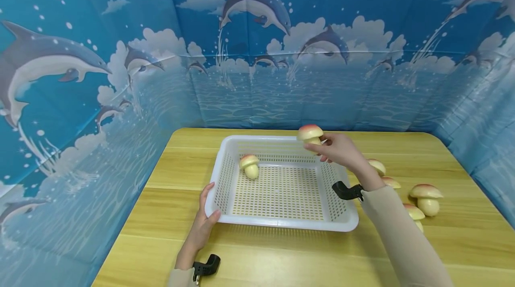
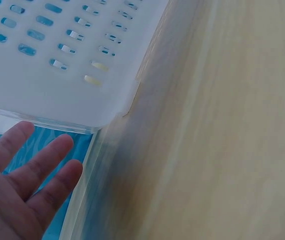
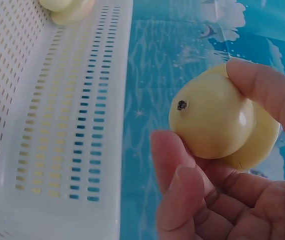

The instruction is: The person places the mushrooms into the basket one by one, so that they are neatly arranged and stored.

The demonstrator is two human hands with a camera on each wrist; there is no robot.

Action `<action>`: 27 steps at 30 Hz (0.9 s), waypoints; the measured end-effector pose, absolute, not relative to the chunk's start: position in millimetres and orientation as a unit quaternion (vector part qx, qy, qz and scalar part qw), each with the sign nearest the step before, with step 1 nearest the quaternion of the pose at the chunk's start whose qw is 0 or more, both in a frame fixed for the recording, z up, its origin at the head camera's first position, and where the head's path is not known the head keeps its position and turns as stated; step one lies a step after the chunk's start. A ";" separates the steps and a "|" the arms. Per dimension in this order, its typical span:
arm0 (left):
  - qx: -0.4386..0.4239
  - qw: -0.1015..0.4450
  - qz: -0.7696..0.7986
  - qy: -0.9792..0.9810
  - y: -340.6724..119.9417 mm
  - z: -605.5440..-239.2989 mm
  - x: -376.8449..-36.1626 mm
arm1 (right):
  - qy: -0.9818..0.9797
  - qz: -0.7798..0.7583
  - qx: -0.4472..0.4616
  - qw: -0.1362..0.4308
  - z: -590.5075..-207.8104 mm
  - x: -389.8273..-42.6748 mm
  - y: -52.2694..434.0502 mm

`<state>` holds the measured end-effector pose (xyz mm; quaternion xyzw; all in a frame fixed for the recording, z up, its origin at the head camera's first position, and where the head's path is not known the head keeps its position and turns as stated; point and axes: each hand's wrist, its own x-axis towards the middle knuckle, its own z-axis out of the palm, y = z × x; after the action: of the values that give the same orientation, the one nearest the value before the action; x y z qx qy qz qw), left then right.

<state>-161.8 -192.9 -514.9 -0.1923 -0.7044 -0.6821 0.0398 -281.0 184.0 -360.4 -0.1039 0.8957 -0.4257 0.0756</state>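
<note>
A white perforated basket [image 1: 225, 175] sits on the wooden table [image 1: 281, 255]. One toy mushroom [image 1: 250, 166] lies inside it near the far left corner. My right hand [image 1: 335, 148] pinches another toy mushroom [image 1: 310, 134] above the basket's far right corner; the right wrist view shows its pale stem end [image 3: 212, 122] between thumb and fingers, with the basket wall [image 3: 90, 125] to the left. My left hand [image 1: 205, 222] rests with straight fingers against the basket's near left corner [image 2: 57, 95]; its fingers [image 2: 37, 170] show relaxed in the left wrist view.
Several more toy mushrooms [image 1: 426, 197] lie on the table right of the basket, partly behind my right sleeve [image 1: 402, 238]. Blue dolphin-print walls [image 1: 80, 99] enclose the table on the left, back and right.
</note>
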 end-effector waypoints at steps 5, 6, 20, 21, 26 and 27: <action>-0.192 0.039 -0.683 -0.703 -192.9 -515.2 -161.8 | 0.889 -0.433 -0.115 0.095 -365.1 -287.9 174.8; -0.192 0.039 -0.683 -0.704 -192.9 -515.3 -161.7 | 0.887 -0.436 -0.115 0.101 -366.4 -289.4 172.9; -0.193 0.045 -0.684 -0.702 -193.7 -517.1 -162.9 | 0.855 -0.467 -0.118 0.190 -379.1 -310.4 146.7; -0.193 0.045 -0.685 -0.701 -193.7 -517.3 -163.0 | 0.852 -0.471 -0.119 0.195 -380.2 -312.0 145.1; -0.189 0.044 -0.687 -0.701 -193.4 -517.7 -162.7 | 0.840 -0.481 -0.126 0.215 -384.4 -318.0 137.2; -0.188 0.044 -0.686 -0.701 -193.3 -517.8 -162.4 | 0.839 -0.482 -0.128 0.219 -385.3 -319.0 135.8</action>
<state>-162.4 -193.3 -517.8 -0.1878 -0.7014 -0.6862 0.0436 -319.0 135.8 -385.3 -0.1280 0.8388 -0.4817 0.2190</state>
